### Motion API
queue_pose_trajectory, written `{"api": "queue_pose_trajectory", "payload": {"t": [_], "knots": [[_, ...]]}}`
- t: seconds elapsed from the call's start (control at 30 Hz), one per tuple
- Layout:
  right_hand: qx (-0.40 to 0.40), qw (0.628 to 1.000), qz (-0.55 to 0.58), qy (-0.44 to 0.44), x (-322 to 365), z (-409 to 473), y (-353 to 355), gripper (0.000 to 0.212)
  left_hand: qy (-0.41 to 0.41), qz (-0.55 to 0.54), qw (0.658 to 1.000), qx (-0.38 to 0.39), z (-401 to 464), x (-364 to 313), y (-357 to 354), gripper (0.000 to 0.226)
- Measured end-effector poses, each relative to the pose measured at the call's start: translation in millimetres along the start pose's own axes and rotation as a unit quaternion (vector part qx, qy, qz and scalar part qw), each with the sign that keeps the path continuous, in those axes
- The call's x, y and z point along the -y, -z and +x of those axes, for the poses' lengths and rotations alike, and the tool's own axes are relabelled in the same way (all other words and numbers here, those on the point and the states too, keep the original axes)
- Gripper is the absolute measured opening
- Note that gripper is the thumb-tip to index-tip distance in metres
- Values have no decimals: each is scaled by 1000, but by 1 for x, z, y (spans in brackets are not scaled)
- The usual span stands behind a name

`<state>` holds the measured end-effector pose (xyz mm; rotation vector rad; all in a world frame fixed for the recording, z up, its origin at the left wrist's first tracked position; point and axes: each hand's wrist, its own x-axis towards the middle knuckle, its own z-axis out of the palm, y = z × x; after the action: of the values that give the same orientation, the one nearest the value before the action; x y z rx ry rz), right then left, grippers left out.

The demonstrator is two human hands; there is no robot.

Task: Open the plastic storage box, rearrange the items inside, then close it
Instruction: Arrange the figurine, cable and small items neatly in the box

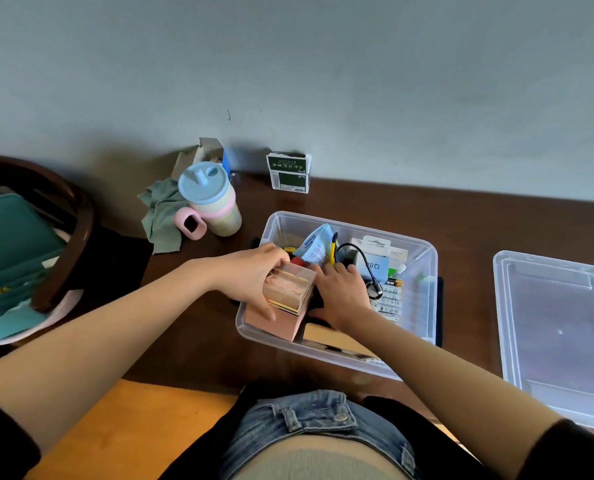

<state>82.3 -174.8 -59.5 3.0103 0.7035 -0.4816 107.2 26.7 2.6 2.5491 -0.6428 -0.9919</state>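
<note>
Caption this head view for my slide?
Left hand grips pink box in open storage box; right hand reaches among contents.

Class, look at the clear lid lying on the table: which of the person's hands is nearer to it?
Right. The right hand is inside the storage box, on the side toward the lid; the left hand grips the pink box at the box's far side.

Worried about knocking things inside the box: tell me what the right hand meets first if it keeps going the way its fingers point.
The right hand points toward the far wall of the storage box. Likely first: the yellow pen and blue packet just beyond its fingers, though depth is unclear.
</note>
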Motion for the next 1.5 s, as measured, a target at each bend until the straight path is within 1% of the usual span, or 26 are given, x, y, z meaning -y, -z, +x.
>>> {"api": "queue_pose_trajectory", "payload": {"t": [0.03,0.07,0.17,0.2,0.33,0.47,0.57,0.67,0.83,0.93,1.1,1.37,1.43,1.5], "knots": [[0,1000,-17,-2,0,2,-5,90,4,-6,1000,0,0,0,0,97],[-1,999,-34,0,1,5,-9,89,6,-11,1000,1,0,1,-1,97],[-26,998,-57,17,1,13,-14,69,8,-8,1000,3,1,0,-2,97],[-31,998,-51,21,1,14,-15,66,8,-8,1000,3,0,0,-2,96],[-48,998,-32,35,-2,13,-17,65,6,-23,1000,-4,-1,1,-3,98],[-62,997,10,42,-3,10,-17,55,-2,-39,999,-18,-4,2,-7,100],[-61,996,36,45,-3,10,-18,47,-12,-11,999,-33,-7,3,-8,103],[-60,996,46,49,-4,9,-19,45,-17,24,999,-40,-8,3,-7,104],[-53,996,43,59,-11,6,-18,37,-2,-97,995,-25,-7,0,-13,96],[-46,996,34,70,-17,3,-19,44,0,-100,995,-20,-6,-4,-18,97],[-48,994,30,93,-22,-8,-21,58,-7,-106,994,-35,-10,-12,-32,97],[-55,992,-9,109,-18,-14,-33,70,-13,-117,992,-44,-19,-23,-47,90],[-61,991,-25,114,-18,-13,-35,70,-12,-120,992,-45,-20,-24,-47,89],[-49,992,-26,113,-17,-12,-36,62,-11,-129,991,-45,-21,-25,-48,87]]}}
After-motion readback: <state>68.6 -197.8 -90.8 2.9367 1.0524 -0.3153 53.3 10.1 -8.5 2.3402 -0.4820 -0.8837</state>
